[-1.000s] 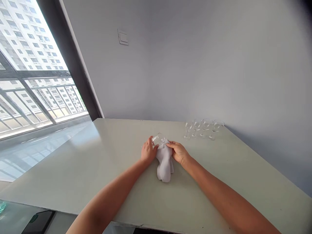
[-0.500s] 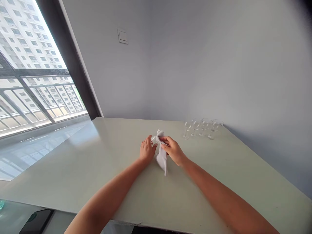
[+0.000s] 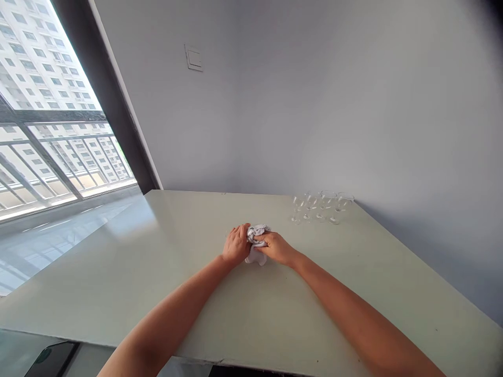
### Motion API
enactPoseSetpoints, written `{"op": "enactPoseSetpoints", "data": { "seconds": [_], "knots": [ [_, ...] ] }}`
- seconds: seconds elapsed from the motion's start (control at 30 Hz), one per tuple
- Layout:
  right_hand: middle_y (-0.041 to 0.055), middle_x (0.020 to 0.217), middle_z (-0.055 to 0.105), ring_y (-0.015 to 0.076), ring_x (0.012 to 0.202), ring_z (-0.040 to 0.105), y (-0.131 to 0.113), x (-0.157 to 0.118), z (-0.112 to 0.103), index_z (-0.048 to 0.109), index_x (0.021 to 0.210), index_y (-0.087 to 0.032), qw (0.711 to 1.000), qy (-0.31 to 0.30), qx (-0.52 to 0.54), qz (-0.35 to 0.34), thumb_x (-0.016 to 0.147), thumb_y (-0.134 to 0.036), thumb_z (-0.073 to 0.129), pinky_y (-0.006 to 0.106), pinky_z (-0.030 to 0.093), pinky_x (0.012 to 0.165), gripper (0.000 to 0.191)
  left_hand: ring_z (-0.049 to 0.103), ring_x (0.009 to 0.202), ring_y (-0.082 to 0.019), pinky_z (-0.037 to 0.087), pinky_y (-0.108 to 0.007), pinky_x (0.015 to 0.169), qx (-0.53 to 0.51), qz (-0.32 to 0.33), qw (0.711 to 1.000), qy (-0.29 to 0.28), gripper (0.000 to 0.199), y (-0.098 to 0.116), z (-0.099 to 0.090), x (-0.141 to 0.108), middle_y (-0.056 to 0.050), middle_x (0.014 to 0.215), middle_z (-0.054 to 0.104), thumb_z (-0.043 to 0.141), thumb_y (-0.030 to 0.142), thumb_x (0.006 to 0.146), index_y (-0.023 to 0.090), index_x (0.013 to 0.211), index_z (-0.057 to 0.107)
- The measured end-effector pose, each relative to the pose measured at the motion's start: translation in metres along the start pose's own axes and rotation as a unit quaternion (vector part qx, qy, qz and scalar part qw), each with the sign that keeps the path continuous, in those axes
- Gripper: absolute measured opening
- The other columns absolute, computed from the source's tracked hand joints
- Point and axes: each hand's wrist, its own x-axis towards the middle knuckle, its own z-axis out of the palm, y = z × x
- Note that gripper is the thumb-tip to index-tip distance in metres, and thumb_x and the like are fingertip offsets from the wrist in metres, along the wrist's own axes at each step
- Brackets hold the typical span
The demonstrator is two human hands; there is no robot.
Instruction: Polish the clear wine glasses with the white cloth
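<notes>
My left hand (image 3: pixel 236 245) is closed around a clear glass, now almost wholly hidden by the fingers and the cloth; only a faint edge shows at the left of the hand. A crumpled white cloth (image 3: pixel 256 257) sits between my hands, bunched against the glass at the top and hanging down below. My right hand (image 3: pixel 279 248) grips this cloth from the right, with its fingers pressed into the bunched part. Both hands are close together, low over the middle of the pale table (image 3: pixel 220 309).
Several clear stemmed glasses (image 3: pixel 337 209) stand upright in a row at the table's back right, near the wall (image 3: pixel 353 104). A dark phone (image 3: pixel 53 358) lies on a lower surface at bottom left. A large window (image 3: pixel 51 131) is at left.
My right hand has pushed the cloth in against the glass, which showed between my hands before. The cloth is more bunched and its hanging end is shorter. The view has shifted slightly.
</notes>
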Motion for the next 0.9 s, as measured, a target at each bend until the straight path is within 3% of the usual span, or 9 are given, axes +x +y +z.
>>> {"op": "enactPoseSetpoints", "data": {
  "seconds": [0.23, 0.3, 0.43, 0.53, 0.6, 0.67, 0.73, 0.83, 0.9],
  "knots": [
    [0.003, 0.077, 0.061, 0.014, 0.062, 0.055, 0.008, 0.003, -0.004, 0.062, 0.094, -0.017, 0.926, -0.008, 0.356, 0.127, 0.067, -0.041, 0.064, 0.027, 0.045, 0.054, 0.036, 0.054, 0.094, -0.019, 0.023, -0.042, 0.098, 0.097, 0.102, 0.988, 0.061, 0.038, -0.002, -0.025, 0.007, -0.007, 0.097, 0.061, 0.045, 0.02, 0.082, 0.023, 0.12, 0.045],
    [0.0028, 0.076, 0.06, 0.0129, 0.061, 0.055, 0.009, 0.002, -0.007, 0.062, 0.091, -0.016, 0.919, -0.016, 0.372, 0.133, 0.065, -0.041, 0.066, 0.026, 0.044, 0.054, 0.036, 0.057, 0.082, -0.016, 0.02, -0.043, 0.1, 0.071, 0.1, 0.991, 0.047, 0.035, -0.004, -0.027, 0.007, -0.005, 0.089, 0.063, 0.045, 0.026, 0.084, 0.025, 0.118, 0.048],
    [0.0018, 0.077, 0.061, 0.0141, 0.07, 0.055, 0.003, -0.002, -0.022, 0.066, 0.088, -0.015, 0.969, -0.069, 0.223, 0.088, 0.06, -0.032, 0.07, 0.025, 0.042, 0.063, 0.032, 0.055, 0.067, -0.014, 0.035, -0.037, 0.087, -0.084, -0.008, 0.995, -0.062, 0.043, -0.008, -0.024, 0.01, -0.002, 0.073, 0.062, 0.051, 0.049, 0.076, 0.023, 0.111, 0.055],
    [-0.0002, 0.076, 0.061, 0.0137, 0.071, 0.054, -0.014, -0.007, -0.042, 0.068, 0.086, -0.016, 0.984, -0.145, 0.088, 0.062, 0.064, -0.027, 0.065, 0.023, 0.04, 0.064, 0.025, 0.053, 0.059, -0.012, 0.042, -0.026, 0.063, -0.316, -0.082, 0.919, -0.222, 0.052, -0.01, -0.024, 0.013, -0.003, 0.068, 0.06, 0.044, 0.06, 0.074, 0.017, 0.098, 0.059],
    [-0.001, 0.075, 0.061, 0.0136, 0.07, 0.053, -0.026, -0.01, -0.054, 0.068, 0.086, -0.017, 0.977, -0.199, 0.051, 0.059, 0.064, -0.026, 0.064, 0.022, 0.04, 0.062, 0.024, 0.051, 0.052, -0.01, 0.041, -0.023, 0.053, -0.445, -0.077, 0.829, -0.329, 0.062, -0.009, -0.026, 0.015, -0.004, 0.064, 0.058, 0.032, 0.066, 0.075, 0.011, 0.084, 0.059],
    [-0.0012, 0.076, 0.061, 0.0135, 0.07, 0.053, -0.033, -0.013, -0.062, 0.068, 0.086, -0.017, 0.973, -0.221, 0.034, 0.059, 0.064, -0.025, 0.064, 0.021, 0.039, 0.06, 0.024, 0.051, 0.05, -0.01, 0.041, -0.023, 0.052, -0.484, -0.066, 0.787, -0.378, 0.068, -0.007, -0.029, 0.016, -0.006, 0.061, 0.058, 0.022, 0.067, 0.077, 0.009, 0.074, 0.057],
    [-0.0012, 0.074, 0.06, 0.0127, 0.065, 0.052, -0.033, -0.013, -0.064, 0.069, 0.086, -0.019, 0.98, -0.186, 0.009, 0.064, 0.064, -0.026, 0.063, 0.021, 0.038, 0.057, 0.023, 0.054, 0.055, -0.011, 0.042, -0.024, 0.057, -0.421, -0.073, 0.841, -0.332, 0.065, -0.001, -0.029, 0.015, -0.007, 0.065, 0.061, 0.018, 0.063, 0.081, 0.011, 0.078, 0.058],
    [-0.001, 0.067, 0.059, 0.0124, 0.06, 0.05, -0.025, -0.009, -0.058, 0.068, 0.088, -0.019, 0.994, -0.081, -0.005, 0.077, 0.065, -0.028, 0.062, 0.023, 0.037, 0.054, 0.025, 0.058, 0.079, -0.017, 0.041, -0.032, 0.077, -0.197, -0.031, 0.969, -0.147, 0.049, 0.007, -0.025, 0.012, -0.008, 0.085, 0.064, 0.035, 0.056, 0.081, 0.017, 0.101, 0.055],
    [-0.0005, 0.066, 0.058, 0.0135, 0.061, 0.052, -0.02, -0.005, -0.05, 0.067, 0.092, -0.018, 0.996, -0.044, 0.03, 0.077, 0.066, -0.03, 0.062, 0.024, 0.039, 0.056, 0.029, 0.056, 0.085, -0.02, 0.037, -0.037, 0.084, -0.07, 0.017, 0.996, -0.056, 0.045, 0.008, -0.022, 0.01, -0.009, 0.088, 0.063, 0.047, 0.05, 0.077, 0.017, 0.108, 0.051]
  ]
}}
